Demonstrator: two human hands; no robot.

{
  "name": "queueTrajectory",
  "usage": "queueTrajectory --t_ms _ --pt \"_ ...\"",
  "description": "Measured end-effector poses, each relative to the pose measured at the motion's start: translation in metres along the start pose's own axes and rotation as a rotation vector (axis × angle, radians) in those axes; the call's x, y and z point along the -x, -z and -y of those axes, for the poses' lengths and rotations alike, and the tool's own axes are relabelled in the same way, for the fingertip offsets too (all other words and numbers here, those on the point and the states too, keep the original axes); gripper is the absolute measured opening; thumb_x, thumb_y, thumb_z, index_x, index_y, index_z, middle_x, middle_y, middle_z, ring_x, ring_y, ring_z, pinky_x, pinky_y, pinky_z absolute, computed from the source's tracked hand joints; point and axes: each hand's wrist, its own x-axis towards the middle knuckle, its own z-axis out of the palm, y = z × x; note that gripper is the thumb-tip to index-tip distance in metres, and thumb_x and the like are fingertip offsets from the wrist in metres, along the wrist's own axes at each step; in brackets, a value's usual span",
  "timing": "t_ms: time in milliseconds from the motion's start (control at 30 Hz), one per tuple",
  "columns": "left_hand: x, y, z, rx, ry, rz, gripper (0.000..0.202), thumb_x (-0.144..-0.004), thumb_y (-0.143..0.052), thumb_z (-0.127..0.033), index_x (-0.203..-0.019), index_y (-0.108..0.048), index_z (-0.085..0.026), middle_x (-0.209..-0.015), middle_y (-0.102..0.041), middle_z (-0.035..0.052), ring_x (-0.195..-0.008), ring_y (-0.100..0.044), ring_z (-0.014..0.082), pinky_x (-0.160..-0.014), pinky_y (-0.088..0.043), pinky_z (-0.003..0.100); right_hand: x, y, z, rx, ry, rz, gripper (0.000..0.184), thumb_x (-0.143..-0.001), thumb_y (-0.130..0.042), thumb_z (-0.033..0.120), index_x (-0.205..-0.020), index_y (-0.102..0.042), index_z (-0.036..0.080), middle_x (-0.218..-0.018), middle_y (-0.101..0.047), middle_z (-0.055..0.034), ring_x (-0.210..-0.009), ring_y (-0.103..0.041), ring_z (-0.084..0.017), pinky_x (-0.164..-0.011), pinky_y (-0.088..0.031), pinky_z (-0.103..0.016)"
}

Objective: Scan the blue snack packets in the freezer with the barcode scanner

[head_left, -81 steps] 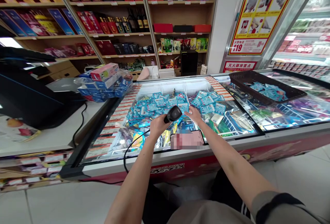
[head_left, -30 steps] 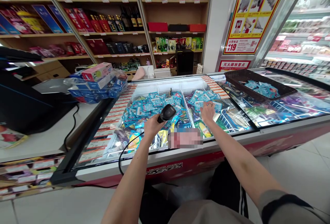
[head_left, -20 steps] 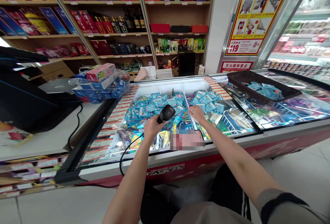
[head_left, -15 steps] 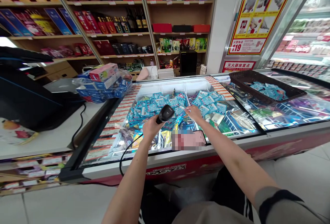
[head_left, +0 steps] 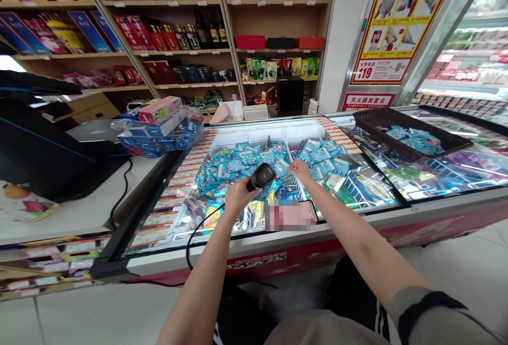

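Observation:
My left hand (head_left: 238,196) is closed round the handle of a black barcode scanner (head_left: 262,176), whose head points up and to the right over the freezer. A black cable hangs from its grip. Just right of the scanner, my right hand (head_left: 300,172) pinches the edge of a small blue packet (head_left: 281,169). Many similar blue packets (head_left: 234,166) lie heaped in the chest freezer (head_left: 262,132) on the left, and another pile (head_left: 323,153) lies right of the white wire divider. A phone (head_left: 291,214) with a blurred screen rests on the freezer's front edge, below my hands.
A dark brown tray (head_left: 369,118) with more blue packets sits on the freezer's right part. Plastic-wrapped boxes (head_left: 159,128) stand on the left counter, near a black machine (head_left: 47,144). Shelves of boxes and bottles (head_left: 178,3) line the back.
The scanner and my left hand have shifted slightly right. My right hand has also moved a little right, and the blue packet at its fingertips shows more of its face.

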Motion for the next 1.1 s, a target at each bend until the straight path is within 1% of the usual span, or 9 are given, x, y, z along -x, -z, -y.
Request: queueTrajectory --t_ms 167,267,400,600,767,967,1100 --pt "-0.005 -0.004 -0.010 0.021 -0.039 -0.010 0.033 -0.074 -0.049 -0.049 -0.093 -0.061 -0.025 -0.086 -0.067 0.0028 -0.079 -0.061 0.0216 -0.054 -0.031 0.024 0.002 0.015 -0.008 -0.055 0.000 -0.065 0.020 -0.079 -0.046 0.032 -0.092 -0.054 0.020 -0.078 -0.064 -0.0002 -0.071 -0.059 -0.015 -0.067 -0.043 -0.026" --pt "-0.005 -0.005 -0.016 0.031 -0.037 0.000 0.034 -0.075 -0.049 -0.050 -0.093 -0.061 -0.024 -0.086 -0.067 0.0031 -0.079 -0.061 0.0213 -0.055 -0.032 0.024 0.006 0.024 -0.013 -0.073 0.002 -0.123 0.024 -0.084 -0.037 0.032 -0.101 -0.048 0.019 -0.081 -0.063 -0.0016 -0.073 -0.059 -0.016 -0.068 -0.042 -0.027" --pt "-0.005 -0.004 -0.021 0.023 -0.035 0.006 0.036 -0.075 -0.048 -0.052 -0.094 -0.061 -0.024 -0.087 -0.067 0.0033 -0.080 -0.061 0.0219 -0.056 -0.033 0.025 0.012 0.030 -0.022 -0.070 0.052 -0.184 0.024 -0.086 -0.033 0.033 -0.103 -0.045 0.020 -0.081 -0.062 -0.0017 -0.077 -0.059 -0.018 -0.071 -0.042 -0.028" --pt "-0.005 -0.005 -0.027 0.028 -0.025 0.018 0.036 -0.074 -0.051 -0.048 -0.100 -0.060 -0.026 -0.090 -0.068 0.0026 -0.083 -0.061 0.0221 -0.057 -0.034 0.025 0.019 0.026 -0.027 -0.069 0.130 -0.155 0.027 -0.089 -0.029 0.036 -0.105 -0.044 0.020 -0.081 -0.061 -0.0028 -0.077 -0.059 -0.018 -0.071 -0.041 -0.029" --pt "-0.005 -0.005 -0.031 0.033 -0.032 0.047 0.034 -0.074 -0.052 -0.047 -0.098 -0.061 -0.025 -0.089 -0.068 0.0026 -0.084 -0.061 0.0219 -0.059 -0.036 0.024 0.022 0.026 -0.026 -0.031 0.119 -0.143 0.030 -0.088 -0.030 0.039 -0.107 -0.044 0.020 -0.084 -0.061 -0.0039 -0.078 -0.059 -0.018 -0.071 -0.042 -0.030" --pt "-0.006 -0.008 -0.031 0.033 -0.038 0.026 0.032 -0.073 -0.053 -0.045 -0.097 -0.060 -0.025 -0.088 -0.068 0.0024 -0.083 -0.061 0.0220 -0.058 -0.035 0.025 0.022 0.027 -0.025 -0.025 0.122 -0.123 0.032 -0.088 -0.030 0.041 -0.108 -0.045 0.020 -0.084 -0.061 -0.0041 -0.079 -0.058 -0.018 -0.070 -0.042 -0.030" --pt "-0.006 -0.007 -0.032 0.025 -0.028 0.036 0.031 -0.073 -0.052 -0.046 -0.095 -0.061 -0.025 -0.087 -0.068 0.0019 -0.082 -0.061 0.0216 -0.058 -0.035 0.024 0.023 0.028 -0.023 -0.031 0.106 -0.118 0.032 -0.088 -0.031 0.041 -0.108 -0.044 0.020 -0.084 -0.060 -0.0039 -0.080 -0.059 -0.018 -0.071 -0.042 -0.030"
